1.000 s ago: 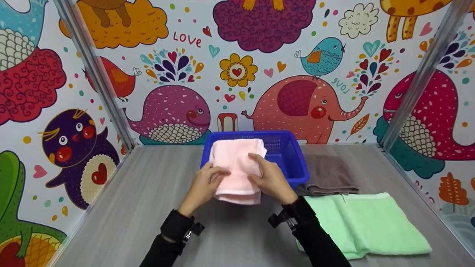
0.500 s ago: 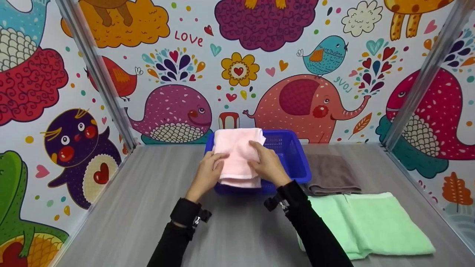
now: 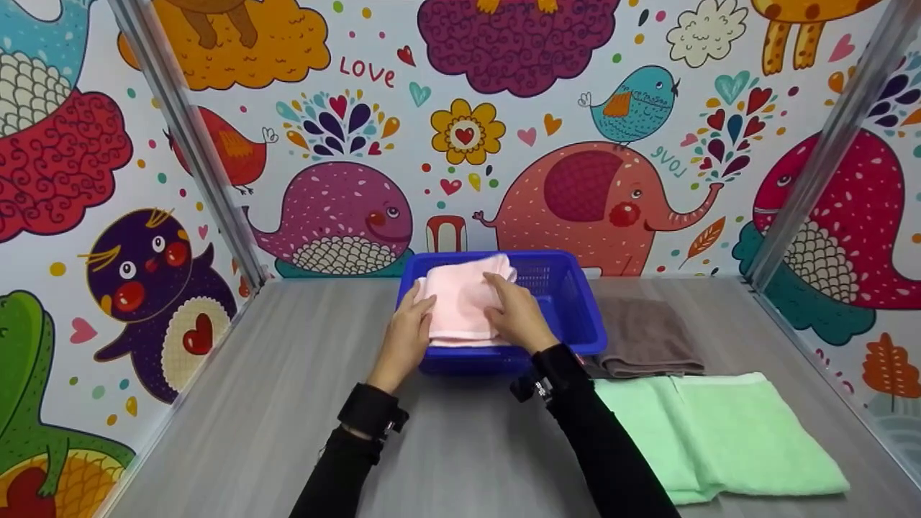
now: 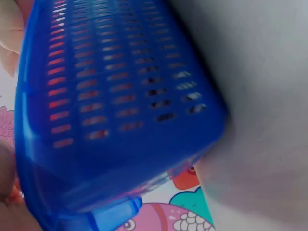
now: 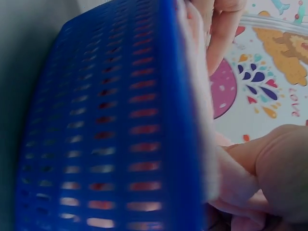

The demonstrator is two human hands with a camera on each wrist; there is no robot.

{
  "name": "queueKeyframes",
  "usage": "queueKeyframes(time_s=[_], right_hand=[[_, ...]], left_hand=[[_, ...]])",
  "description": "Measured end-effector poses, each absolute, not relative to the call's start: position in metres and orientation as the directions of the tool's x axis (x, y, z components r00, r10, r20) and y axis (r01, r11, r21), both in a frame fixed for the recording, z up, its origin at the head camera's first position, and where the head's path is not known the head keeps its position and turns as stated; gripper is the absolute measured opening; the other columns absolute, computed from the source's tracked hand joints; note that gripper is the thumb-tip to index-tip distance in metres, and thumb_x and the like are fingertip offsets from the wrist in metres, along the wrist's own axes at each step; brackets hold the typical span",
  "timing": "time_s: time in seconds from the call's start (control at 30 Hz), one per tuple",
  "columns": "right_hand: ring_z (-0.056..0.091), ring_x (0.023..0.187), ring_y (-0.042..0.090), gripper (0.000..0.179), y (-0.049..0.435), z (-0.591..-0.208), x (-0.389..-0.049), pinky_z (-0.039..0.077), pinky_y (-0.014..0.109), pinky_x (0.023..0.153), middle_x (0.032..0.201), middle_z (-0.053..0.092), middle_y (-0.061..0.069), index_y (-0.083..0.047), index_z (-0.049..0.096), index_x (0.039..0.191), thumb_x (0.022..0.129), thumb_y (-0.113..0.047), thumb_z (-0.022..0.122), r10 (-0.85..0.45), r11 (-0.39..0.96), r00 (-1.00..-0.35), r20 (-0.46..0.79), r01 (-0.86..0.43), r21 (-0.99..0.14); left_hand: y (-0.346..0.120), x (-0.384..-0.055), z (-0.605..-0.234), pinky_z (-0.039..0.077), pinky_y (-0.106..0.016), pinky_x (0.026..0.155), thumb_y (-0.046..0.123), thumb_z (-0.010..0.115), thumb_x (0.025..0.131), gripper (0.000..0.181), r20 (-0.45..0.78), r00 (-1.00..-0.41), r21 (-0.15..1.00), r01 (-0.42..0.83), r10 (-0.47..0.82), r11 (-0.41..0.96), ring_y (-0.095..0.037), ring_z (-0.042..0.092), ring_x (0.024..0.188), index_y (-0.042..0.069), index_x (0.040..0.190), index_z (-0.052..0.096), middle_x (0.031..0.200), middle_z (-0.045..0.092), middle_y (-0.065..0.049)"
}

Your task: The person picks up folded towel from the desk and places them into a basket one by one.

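Observation:
A folded pink towel lies over the left part of a blue plastic basket, its folded near edge at the basket's front rim. My left hand holds the towel's left edge, with the lower fingers hidden behind the cloth. On the right side, my right hand pinches the towel, thumb and forefinger apart on its top face. The right wrist view shows the pink cloth along the rim with fingers on it. In the left wrist view the slotted basket wall fills much of the picture.
A folded grey-brown towel lies against the basket's right side. Nearer me on the right is a folded light green towel. Behind the grey table stands a wall with cartoon animals, joined by metal corner posts.
Both hands have carried the pink towel away from me and lowered it into the basket's left part. Its near edge, earlier hanging in front of the rim, now sits at it.

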State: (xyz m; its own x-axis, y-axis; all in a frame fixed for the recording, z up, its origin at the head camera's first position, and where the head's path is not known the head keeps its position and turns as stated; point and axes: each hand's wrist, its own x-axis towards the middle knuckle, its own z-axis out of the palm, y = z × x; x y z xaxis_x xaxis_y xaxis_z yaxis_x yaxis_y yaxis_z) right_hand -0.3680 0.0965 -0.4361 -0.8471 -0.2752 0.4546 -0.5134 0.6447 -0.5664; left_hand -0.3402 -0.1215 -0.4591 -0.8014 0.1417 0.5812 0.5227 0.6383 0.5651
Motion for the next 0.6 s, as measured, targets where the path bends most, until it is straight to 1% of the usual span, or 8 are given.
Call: queueKeyframes(time_s=[0.1,0.17,0.27,0.33,0.43,0.5,0.57,0.6], right_hand=[[0.066,0.118,0.044,0.056,0.097,-0.447,-0.372,0.051,0.056,0.103,0.127,0.070,0.025,0.007,0.057,0.139,0.085,0.003,0.072,-0.297,0.636,-0.828,0.476,-0.543,-0.548],[0.066,0.117,0.044,0.056,0.098,-0.452,-0.374,0.051,0.056,0.103,0.126,0.070,0.025,0.007,0.057,0.139,0.085,0.003,0.072,-0.304,0.631,-0.830,0.468,-0.543,-0.554],[0.066,0.118,0.044,0.058,0.097,-0.457,-0.376,0.051,0.055,0.103,0.128,0.069,0.025,0.007,0.056,0.140,0.085,0.002,0.072,-0.303,0.641,-0.846,0.439,-0.522,-0.562],[0.067,0.116,0.043,0.059,0.097,-0.457,-0.376,0.051,0.055,0.102,0.129,0.069,0.025,0.006,0.056,0.141,0.085,0.001,0.072,-0.293,0.664,-0.865,0.408,-0.491,-0.564],[0.067,0.115,0.044,0.060,0.095,-0.455,-0.376,0.052,0.057,0.099,0.130,0.069,0.023,0.001,0.056,0.143,0.086,-0.007,0.073,-0.266,0.726,-0.900,0.346,-0.423,-0.542],[0.068,0.114,0.043,0.059,0.094,-0.453,-0.375,0.053,0.057,0.096,0.126,0.071,0.022,-0.002,0.057,0.143,0.088,-0.014,0.074,-0.244,0.776,-0.921,0.304,-0.373,-0.508],[0.069,0.114,0.042,0.057,0.092,-0.453,-0.373,0.054,0.058,0.094,0.122,0.073,0.021,-0.006,0.059,0.142,0.090,-0.023,0.074,-0.224,0.823,-0.938,0.266,-0.328,-0.464],[0.069,0.114,0.042,0.055,0.090,-0.453,-0.373,0.054,0.058,0.094,0.121,0.073,0.021,-0.007,0.061,0.141,0.091,-0.027,0.073,-0.214,0.841,-0.943,0.254,-0.311,-0.443]], left_hand=[[-0.119,-0.341,-0.461,0.046,-0.056,0.109,-0.007,0.058,0.099,0.027,0.595,-0.789,0.527,0.527,0.153,0.667,-0.049,0.053,0.136,-0.007,0.122,0.072,0.150,0.049,-0.033],[-0.117,-0.341,-0.463,0.047,-0.057,0.108,-0.006,0.058,0.098,0.025,0.595,-0.787,0.500,0.520,0.161,0.692,-0.047,0.056,0.133,-0.005,0.117,0.075,0.148,0.054,-0.029],[-0.116,-0.342,-0.466,0.049,-0.057,0.106,-0.004,0.059,0.097,0.022,0.599,-0.780,0.433,0.508,0.184,0.744,-0.045,0.063,0.123,-0.002,0.108,0.078,0.137,0.065,-0.024],[-0.117,-0.342,-0.468,0.052,-0.055,0.101,-0.001,0.059,0.096,0.021,0.598,-0.778,0.391,0.492,0.192,0.778,-0.041,0.067,0.114,0.000,0.104,0.079,0.128,0.071,-0.020],[-0.118,-0.341,-0.471,0.055,-0.050,0.092,0.006,0.060,0.095,0.018,0.608,-0.770,0.338,0.471,0.193,0.815,-0.036,0.067,0.103,0.004,0.097,0.078,0.111,0.077,-0.014],[-0.119,-0.341,-0.472,0.055,-0.049,0.085,0.012,0.062,0.096,0.017,0.616,-0.764,0.310,0.459,0.192,0.832,-0.034,0.064,0.098,0.007,0.091,0.077,0.102,0.077,-0.011],[-0.120,-0.341,-0.473,0.053,-0.050,0.084,0.016,0.063,0.097,0.018,0.625,-0.757,0.285,0.452,0.193,0.845,-0.034,0.063,0.097,0.008,0.086,0.075,0.096,0.077,-0.009],[-0.120,-0.341,-0.474,0.052,-0.050,0.086,0.019,0.063,0.098,0.020,0.626,-0.755,0.266,0.443,0.196,0.856,-0.033,0.063,0.098,0.009,0.084,0.074,0.093,0.077,-0.009]])
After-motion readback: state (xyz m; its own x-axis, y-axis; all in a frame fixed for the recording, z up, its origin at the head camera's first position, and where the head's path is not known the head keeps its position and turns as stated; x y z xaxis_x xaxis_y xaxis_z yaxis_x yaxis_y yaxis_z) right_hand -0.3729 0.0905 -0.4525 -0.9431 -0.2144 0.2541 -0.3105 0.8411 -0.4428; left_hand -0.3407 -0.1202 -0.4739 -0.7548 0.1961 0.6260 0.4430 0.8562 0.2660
